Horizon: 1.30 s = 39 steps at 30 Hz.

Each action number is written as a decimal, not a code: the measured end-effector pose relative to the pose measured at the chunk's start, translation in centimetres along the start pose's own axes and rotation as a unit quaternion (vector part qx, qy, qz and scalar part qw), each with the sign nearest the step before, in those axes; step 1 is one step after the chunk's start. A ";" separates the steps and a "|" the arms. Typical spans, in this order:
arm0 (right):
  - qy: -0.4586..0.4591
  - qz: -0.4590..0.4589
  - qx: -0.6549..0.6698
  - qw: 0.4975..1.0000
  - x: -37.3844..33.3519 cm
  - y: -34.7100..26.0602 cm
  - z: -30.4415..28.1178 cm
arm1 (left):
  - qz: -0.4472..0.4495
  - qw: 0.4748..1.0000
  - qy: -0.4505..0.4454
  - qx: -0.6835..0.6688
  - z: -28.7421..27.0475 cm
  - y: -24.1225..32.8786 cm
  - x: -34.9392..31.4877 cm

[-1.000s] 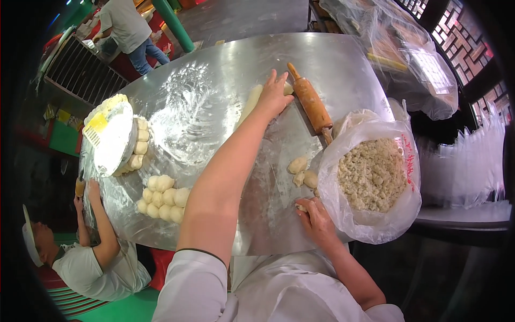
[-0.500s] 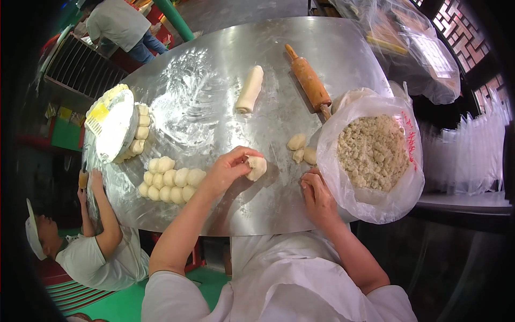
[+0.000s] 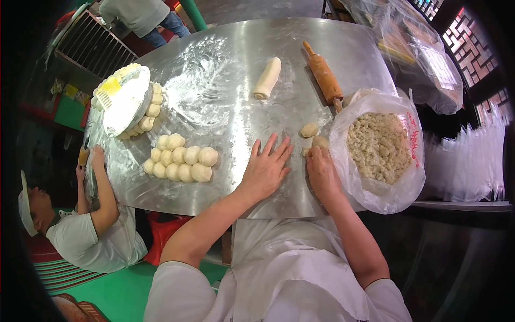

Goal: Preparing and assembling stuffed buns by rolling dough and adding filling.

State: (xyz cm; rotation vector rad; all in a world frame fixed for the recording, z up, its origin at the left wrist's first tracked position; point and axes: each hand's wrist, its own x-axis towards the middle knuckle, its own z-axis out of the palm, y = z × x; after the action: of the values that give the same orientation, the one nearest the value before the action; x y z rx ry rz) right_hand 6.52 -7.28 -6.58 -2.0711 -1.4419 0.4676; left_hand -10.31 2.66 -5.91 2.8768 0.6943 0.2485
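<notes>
My left hand (image 3: 266, 167) presses flat on the steel table with its fingers spread. Whatever lies beneath its palm, if anything, is hidden. My right hand (image 3: 323, 173) has its fingertips closed on a small dough piece (image 3: 321, 141) beside the plastic bag. Another small dough piece (image 3: 309, 129) sits just beyond it, and a bit of a further one shows by my right fingertips. To the left of my left hand stand rows of round dough balls (image 3: 184, 155), packed close together. A rolled dough log (image 3: 267, 78) lies farther back on the table.
A clear plastic bag (image 3: 341, 185) of pale crumbly filling (image 3: 380, 146) stands at the right. Behind my right hand is a wooden rolling pin (image 3: 323, 75). At the left, a metal basin (image 3: 140, 107) holds white flour and a yellow scraper (image 3: 109, 91). A co-worker (image 3: 96, 236) works at the left edge.
My left hand has gone from holding a dough piece to lying flat, and that piece is out of sight. My right hand has moved forward onto a small dough piece. The view has shifted slightly.
</notes>
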 end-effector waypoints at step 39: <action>0.227 -0.068 -0.142 0.961 -1.1 6.6 -13.5 | -0.208 0.550 0.060 -0.807 -3.5 -0.2 -4.5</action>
State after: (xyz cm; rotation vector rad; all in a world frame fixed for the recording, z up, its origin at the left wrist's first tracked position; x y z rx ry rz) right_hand 18.78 -13.45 -0.23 -2.0922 -1.4104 -0.2748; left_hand -15.02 1.21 -3.05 0.8651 0.5657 0.5805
